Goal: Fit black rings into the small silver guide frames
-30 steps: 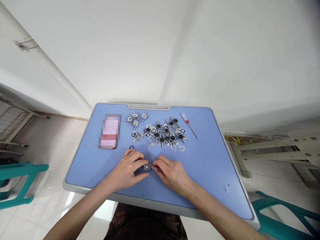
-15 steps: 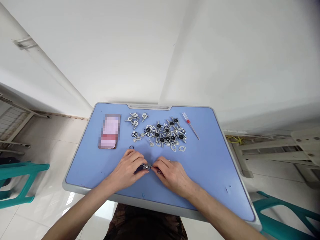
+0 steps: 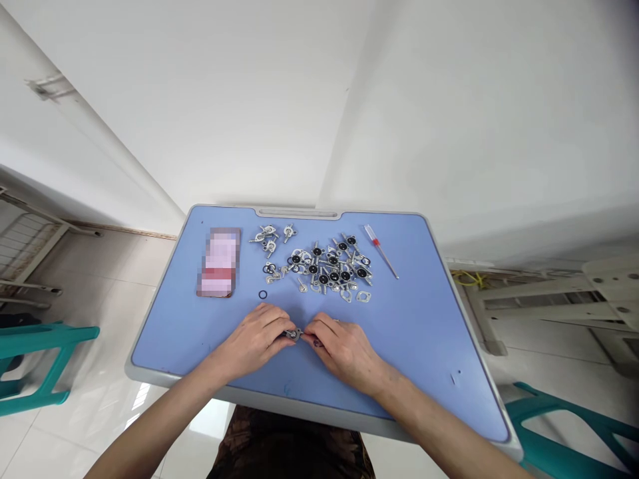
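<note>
My left hand (image 3: 259,338) pinches a small metal valve part (image 3: 293,334) above the near middle of the blue table (image 3: 399,319). From the right, my right hand (image 3: 344,346) has its fingers closed at the part's right end; whatever sits between those fingertips is too small to name. A black rubber ring (image 3: 263,295) lies just beyond my left hand. Farther back is a pile of metal parts with round black discs (image 3: 334,276), mixed with loose flat plates (image 3: 363,297) and rings. Several similar metal parts (image 3: 270,247) form a smaller group to the left.
A phone with a blurred screen (image 3: 218,263) lies at the table's left. A screwdriver with a clear and red handle (image 3: 375,242) is at the back right. Teal stools (image 3: 54,362) stand on both sides, and a white wall (image 3: 279,100) rises behind the table.
My left fingers have closed in slightly around the metal part, which has shifted a little. My right hand has hardly moved.
</note>
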Demonstrator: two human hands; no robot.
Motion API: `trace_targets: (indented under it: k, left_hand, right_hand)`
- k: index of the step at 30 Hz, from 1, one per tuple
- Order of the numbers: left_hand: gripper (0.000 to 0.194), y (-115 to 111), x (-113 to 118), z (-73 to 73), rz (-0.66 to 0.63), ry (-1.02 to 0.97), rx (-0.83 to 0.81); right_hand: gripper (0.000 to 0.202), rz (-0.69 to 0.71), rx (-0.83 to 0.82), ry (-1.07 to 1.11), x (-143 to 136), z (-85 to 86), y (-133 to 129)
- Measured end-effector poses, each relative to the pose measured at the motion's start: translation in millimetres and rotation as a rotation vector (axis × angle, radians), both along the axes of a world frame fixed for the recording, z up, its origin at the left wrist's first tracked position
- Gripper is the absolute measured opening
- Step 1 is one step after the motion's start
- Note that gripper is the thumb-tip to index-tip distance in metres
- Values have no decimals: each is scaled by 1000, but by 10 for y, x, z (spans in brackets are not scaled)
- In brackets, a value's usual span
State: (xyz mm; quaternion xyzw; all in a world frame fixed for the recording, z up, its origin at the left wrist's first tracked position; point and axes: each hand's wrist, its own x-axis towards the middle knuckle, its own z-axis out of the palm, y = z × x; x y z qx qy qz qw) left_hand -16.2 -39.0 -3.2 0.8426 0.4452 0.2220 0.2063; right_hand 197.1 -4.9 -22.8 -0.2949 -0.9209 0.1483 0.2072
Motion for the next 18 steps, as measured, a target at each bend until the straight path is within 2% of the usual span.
trace_targets:
  k: [18]
  left_hand:
    - [12,-15,-16,-8,-60,80,143]
  right_hand:
    - [18,52,-93,-28,23,75,82]
